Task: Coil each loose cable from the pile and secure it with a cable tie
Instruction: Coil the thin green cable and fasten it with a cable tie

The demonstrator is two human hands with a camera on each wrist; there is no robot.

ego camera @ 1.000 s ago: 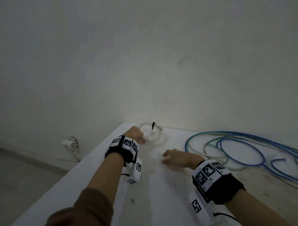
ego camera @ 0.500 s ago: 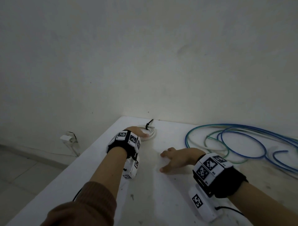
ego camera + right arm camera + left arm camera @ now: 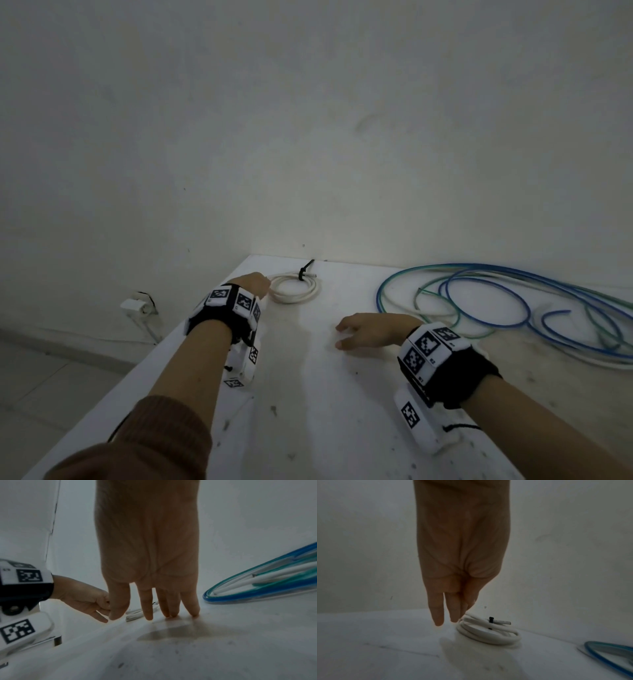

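A white cable coil (image 3: 291, 300) bound with a black cable tie (image 3: 303, 274) lies flat near the far left corner of the white table (image 3: 308, 394). My left hand (image 3: 251, 284) is at its left rim. In the left wrist view thumb and forefinger of the left hand (image 3: 452, 609) meet on the top loop of the coil (image 3: 488, 635), and two fingers hang straight beside it. My right hand (image 3: 363, 330) is spread, with its fingertips (image 3: 193, 612) resting on bare table and holding nothing. The loose pile of blue, green and white cables (image 3: 378, 298) sprawls to the right.
The table's left edge runs close beside my left forearm, with floor below. A wall socket (image 3: 137, 305) sits low on the wall at left. The wall stands right behind the coil. The pile of cables (image 3: 257, 588) lies just right of my right hand.
My left hand moved the tied white coil farther toward the back left corner and laid it flat. My right hand stayed on the table and spread its fingers.
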